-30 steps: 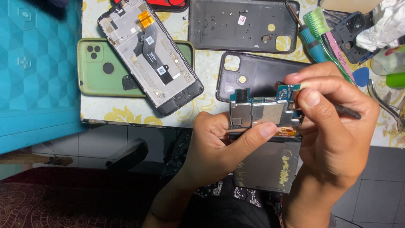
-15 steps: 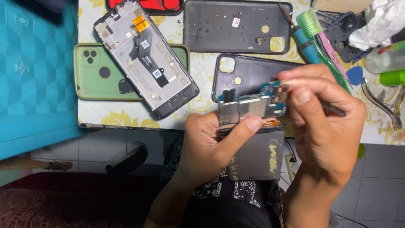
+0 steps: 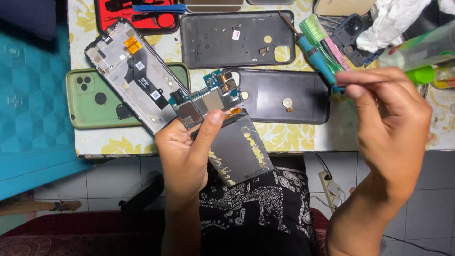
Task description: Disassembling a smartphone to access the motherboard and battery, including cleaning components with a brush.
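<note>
Gripping circuit board [image 3: 208, 100] in left hand [image 3: 187, 151], right hand [image 3: 391, 125] apart

A green phone case [image 3: 95, 102] lies under a stripped phone frame [image 3: 132, 73] on the floral-cloth table [image 3: 294, 137], beside 2 dark back covers [image 3: 237, 40], a red tool pouch [image 3: 137, 16] and crumpled white cloth [image 3: 393, 21].

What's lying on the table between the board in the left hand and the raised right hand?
In the head view, a dark phone back cover lies between circuit board and right hand.
</note>
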